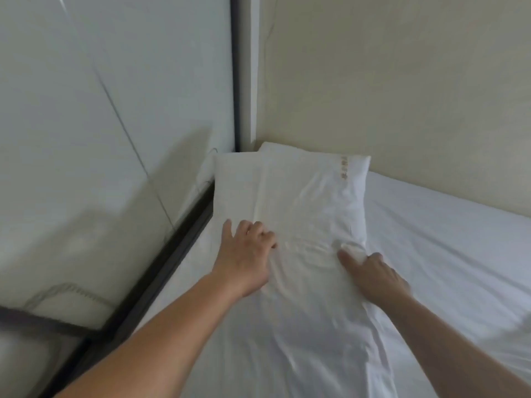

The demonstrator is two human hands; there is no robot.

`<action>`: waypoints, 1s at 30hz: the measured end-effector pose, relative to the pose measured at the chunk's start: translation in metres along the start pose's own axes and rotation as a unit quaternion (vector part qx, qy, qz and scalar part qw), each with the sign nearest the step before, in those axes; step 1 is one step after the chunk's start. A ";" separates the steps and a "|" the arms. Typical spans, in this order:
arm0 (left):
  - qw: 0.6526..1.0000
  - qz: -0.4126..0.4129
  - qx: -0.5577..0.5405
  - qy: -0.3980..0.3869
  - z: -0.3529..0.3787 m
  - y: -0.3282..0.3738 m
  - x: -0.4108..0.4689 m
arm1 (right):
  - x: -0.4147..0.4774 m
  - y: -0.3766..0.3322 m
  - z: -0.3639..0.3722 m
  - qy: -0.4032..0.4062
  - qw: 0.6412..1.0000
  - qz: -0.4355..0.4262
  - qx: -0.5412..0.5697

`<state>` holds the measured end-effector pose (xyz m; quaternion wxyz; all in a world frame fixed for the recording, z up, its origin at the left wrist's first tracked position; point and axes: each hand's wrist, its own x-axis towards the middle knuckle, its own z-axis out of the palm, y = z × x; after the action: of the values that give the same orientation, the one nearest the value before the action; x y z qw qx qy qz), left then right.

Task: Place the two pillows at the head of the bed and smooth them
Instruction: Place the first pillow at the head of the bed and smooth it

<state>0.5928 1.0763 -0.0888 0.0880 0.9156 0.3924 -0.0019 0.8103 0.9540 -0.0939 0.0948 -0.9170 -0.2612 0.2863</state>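
White pillow [290,193] with small orange marks, white sheet [448,254], cream wall [402,81]

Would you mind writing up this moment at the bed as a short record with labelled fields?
setting: bed with white sheet, in a corner between a beige wall and a pale panel
top pillow: white, lying flat at the corner, creased near the hands
lower pillow: only a corner shows behind the top one
left hand: resting on the top pillow's near edge, fingers curled
right hand: gripping the pillowcase fabric
bed frame: dark, along the left side
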 end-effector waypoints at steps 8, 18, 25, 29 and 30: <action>0.913 -0.314 -0.232 -0.116 0.096 -0.005 0.083 | 0.077 0.000 0.059 -0.050 0.997 0.011 0.056; 0.924 -0.368 -0.096 -0.039 0.201 -0.018 0.117 | 0.137 -0.016 0.124 0.001 0.998 0.056 -0.025; 0.953 -0.287 -0.100 0.010 0.208 -0.029 0.151 | 0.151 -0.030 0.135 0.051 0.993 0.090 0.051; 0.963 -0.228 -0.141 -0.034 0.198 -0.037 0.143 | 0.136 -0.027 0.134 0.074 0.996 0.049 0.026; 0.962 -0.217 -0.164 -0.031 0.191 -0.040 0.140 | 0.128 -0.027 0.129 0.079 0.996 0.037 0.028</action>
<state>0.6735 1.1723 -0.2934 0.2467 0.7811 0.5734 0.0149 0.8137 1.0485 -0.2513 0.1301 -0.9427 -0.2103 0.2240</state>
